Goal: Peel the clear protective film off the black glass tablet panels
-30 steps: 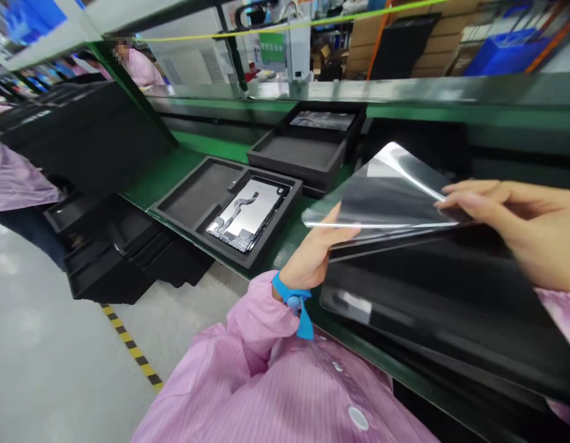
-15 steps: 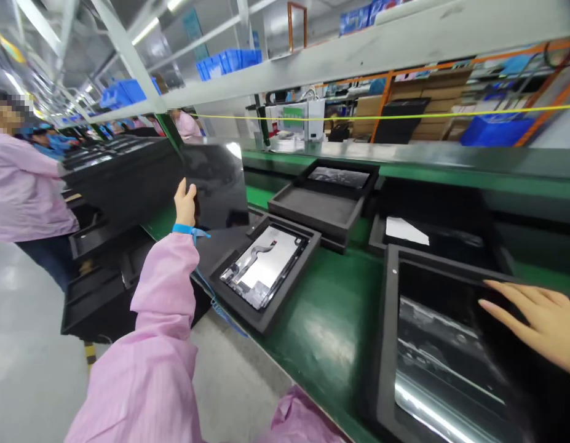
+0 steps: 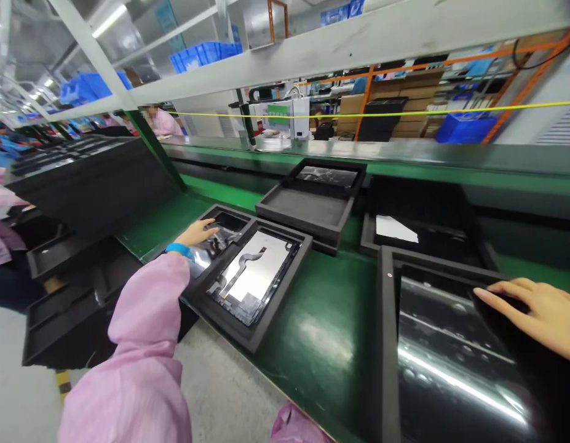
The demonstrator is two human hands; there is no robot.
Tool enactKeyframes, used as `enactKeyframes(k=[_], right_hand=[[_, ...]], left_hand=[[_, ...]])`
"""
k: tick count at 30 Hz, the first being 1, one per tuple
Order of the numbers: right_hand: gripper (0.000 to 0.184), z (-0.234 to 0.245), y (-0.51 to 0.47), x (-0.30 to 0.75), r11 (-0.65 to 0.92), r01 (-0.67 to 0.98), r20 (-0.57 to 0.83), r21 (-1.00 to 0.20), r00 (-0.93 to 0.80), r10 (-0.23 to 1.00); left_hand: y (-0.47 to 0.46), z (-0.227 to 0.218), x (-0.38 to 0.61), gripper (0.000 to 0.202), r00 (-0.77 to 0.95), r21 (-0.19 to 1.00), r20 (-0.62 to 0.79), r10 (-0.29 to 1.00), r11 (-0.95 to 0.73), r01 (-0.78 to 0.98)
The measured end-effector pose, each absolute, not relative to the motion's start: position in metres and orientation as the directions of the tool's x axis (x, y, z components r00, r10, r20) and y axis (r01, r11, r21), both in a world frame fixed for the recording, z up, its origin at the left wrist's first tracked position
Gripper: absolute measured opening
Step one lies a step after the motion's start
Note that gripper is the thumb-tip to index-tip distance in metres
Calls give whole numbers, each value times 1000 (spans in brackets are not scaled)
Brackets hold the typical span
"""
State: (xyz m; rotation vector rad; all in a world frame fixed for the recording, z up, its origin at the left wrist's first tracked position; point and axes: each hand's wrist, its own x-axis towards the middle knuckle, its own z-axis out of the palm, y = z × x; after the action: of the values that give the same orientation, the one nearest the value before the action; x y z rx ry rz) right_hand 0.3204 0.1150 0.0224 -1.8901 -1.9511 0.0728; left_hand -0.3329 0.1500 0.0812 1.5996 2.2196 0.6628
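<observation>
My left hand point(image 3: 195, 234), with a blue wristband, reaches over a glossy black screen panel point(image 3: 213, 249) lying in the left compartment of a black foam tray point(image 3: 285, 295). Its fingers are stretched out over the panel. The tray's other compartment holds a panel with a silver back point(image 3: 254, 271) and a dark ribbon cable. At the right, my right hand point(image 3: 538, 311) lies over a large glossy dark panel point(image 3: 451, 344) in another foam tray point(image 3: 387, 344). Its thumb and fingers are extended with a gap between them; any grip on the panel's edge does not show.
Behind are a stacked foam tray point(image 3: 307, 209) with a dark panel and a tray with a white sheet point(image 3: 395, 229). All rest on the green bench point(image 3: 312, 332). Black trays point(image 3: 82, 301) stand low at left, near a co-worker's pink sleeve point(image 3: 5, 200). A metal beam point(image 3: 312, 61) crosses above.
My left hand has lowered the glossy panel from upright into the tray's left compartment, and its fingers have come off the edge. My right hand stays over its panel, fingers slightly drawn together. The view has turned right.
</observation>
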Motion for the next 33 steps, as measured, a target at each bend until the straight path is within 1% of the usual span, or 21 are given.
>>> enactKeyframes(k=[2, 3, 4, 6, 8, 9, 10, 13, 14, 15, 17, 19, 21, 23, 24, 25, 27, 29, 30, 32, 33], right_hand=[[36, 41, 106, 311, -63, 874, 119, -481, 136, 984], [38, 53, 99, 306, -144, 793, 50, -592, 215, 975], [39, 64, 91, 300, -213, 673, -19, -708, 284, 959], [43, 87, 74, 288, -265, 322, -154, -909, 332, 931], [45, 104, 59, 280, -241, 39, -214, -970, 340, 916], [46, 110, 53, 277, -209, -35, -208, -977, 352, 913], [44, 114, 48, 275, -165, -68, -179, -984, 377, 909], [39, 122, 40, 275, -54, -74, -82, -996, 447, 891], [36, 123, 38, 275, -38, -62, -62, -997, 471, 880], [32, 124, 37, 276, -29, -43, -47, -999, 494, 868], [25, 123, 36, 276, 3, 30, 19, -1000, 556, 831], [20, 120, 33, 273, 70, 159, 156, -985, 632, 759], [15, 115, 28, 268, 181, 423, 427, -888, 614, 664], [17, 112, 21, 262, 281, 663, 663, -694, 437, 607], [17, 111, 16, 258, 335, 711, 714, -619, 331, 617], [17, 112, 11, 254, 407, 685, 716, -605, 244, 654], [25, 117, 1, 247, 533, 425, 637, -732, 149, 756], [30, 123, -5, 242, 597, 143, 613, -789, 124, 781], [27, 126, -6, 241, 619, 79, 623, -781, 157, 766], [9, 129, -2, 243, 657, 112, 662, -745, 248, 708], [14, 129, 2, 245, 671, 156, 684, -725, 283, 672]], left_hand=[[125, 94, -291, 44, -201, 532, 10, 980, 165, 830], [108, 98, -266, 49, -126, 536, 19, 992, 96, 839], [89, 100, -238, 53, -36, 544, 30, 999, 14, 839], [48, 98, -181, 54, 160, 578, 21, 987, -143, 804], [14, 89, -126, 52, 444, 670, -41, 895, -305, 677], [2, 82, -100, 55, 544, 723, -49, 838, -346, 598], [-6, 75, -76, 62, 585, 784, -23, 810, -348, 514], [-13, 61, -14, 90, 544, 938, 95, 833, -258, 232], [-14, 61, 2, 93, 531, 965, 123, 838, -226, 133], [-14, 62, 15, 92, 528, 980, 149, 836, -195, 33], [-19, 69, 34, 81, 519, 979, 197, 832, -135, -155], [-27, 77, 43, 72, 477, 949, 234, 847, -92, -302], [-34, 82, 45, 71, 438, 925, 240, 866, -68, -373], [-39, 83, 43, 71, 397, 918, 226, 889, -58, -393], [-39, 83, 40, 71, 372, 916, 216, 902, -55, -398], [-40, 83, 38, 71, 350, 914, 209, 913, -55, -403], [-40, 84, 31, 69, 309, 905, 218, 926, -73, -420], [-42, 87, 25, 68, 296, 892, 253, 921, -104, -440], [-44, 88, 22, 69, 301, 890, 266, 916, -113, -442], [-48, 90, 18, 70, 315, 891, 286, 905, -130, -434], [-50, 91, 17, 71, 324, 894, 292, 900, -136, -427]])
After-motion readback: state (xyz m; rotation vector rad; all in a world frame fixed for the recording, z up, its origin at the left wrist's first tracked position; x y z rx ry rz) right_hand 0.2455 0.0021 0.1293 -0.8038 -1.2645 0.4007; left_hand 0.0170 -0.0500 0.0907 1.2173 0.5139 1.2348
